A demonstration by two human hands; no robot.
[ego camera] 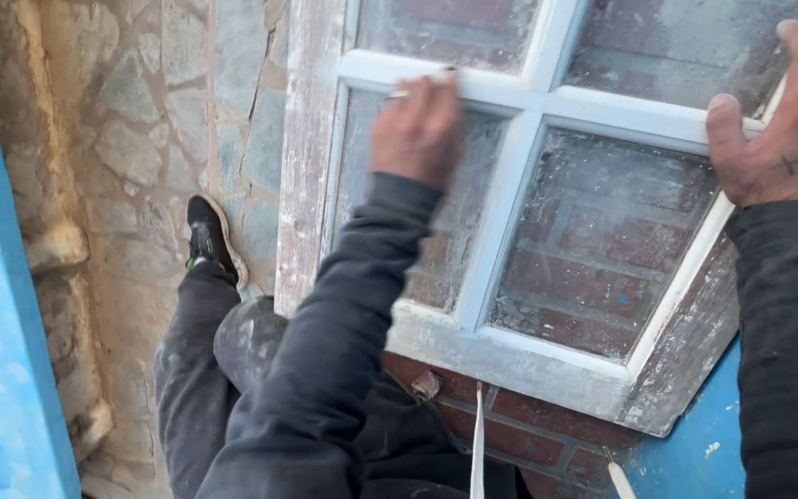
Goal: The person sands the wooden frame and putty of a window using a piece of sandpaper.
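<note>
Overhead, the left hand [415,129] pinches a thin tool [401,93] against the white window frame [510,356] while the right hand [773,120] grips its edge.

Soft, even daylight with no hard shadows; the left hand [415,129] is smeared by motion blur; dusty glass panes [602,236] look hazy and dull; colours muted, edges slightly soft.

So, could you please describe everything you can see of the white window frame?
The white window frame is old wood with worn, flaking paint; its crossing bars split it into dusty glass panes that show brick behind. It lies tilted over a brick surface beside a stone-paved floor. The left hand presses a thin tool on a crossbar; the right hand grips the far edge.
</note>
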